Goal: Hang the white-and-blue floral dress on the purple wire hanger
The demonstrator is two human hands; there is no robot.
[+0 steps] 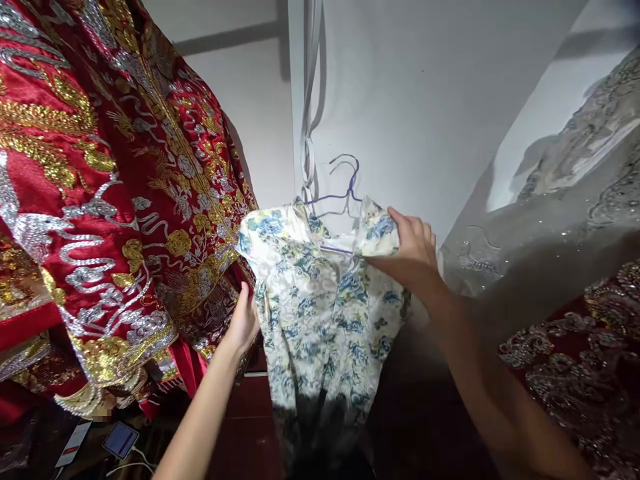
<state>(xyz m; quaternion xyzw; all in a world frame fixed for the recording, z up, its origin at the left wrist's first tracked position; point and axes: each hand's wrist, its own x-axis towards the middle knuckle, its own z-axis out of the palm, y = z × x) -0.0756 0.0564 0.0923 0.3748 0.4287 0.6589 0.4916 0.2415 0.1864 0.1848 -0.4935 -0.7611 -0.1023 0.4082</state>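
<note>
Gripping shirt [310, 293], hung lengthwise downward, by one shoulder with right hand [416, 245]; at opposite edge with left hand [245, 325], cannot tell if gripping.

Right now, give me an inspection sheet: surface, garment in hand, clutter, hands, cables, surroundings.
Surface: dark surface at lower left, mostly lost in shadow.
Job's things: floral garment on a purple hanger, hook end upward.
Clutter: white-screened device and blue-screened device, lower left.
Hands: right hand pinches the garment's shoulder; left hand is at the opposite edge, grip partly hidden.
Cables: white cable at the blue-screened device.
Surroundings: white wall behind; red embroidered garment left; pale beaded fabric right; dark red beaded fabric lower right.
</note>
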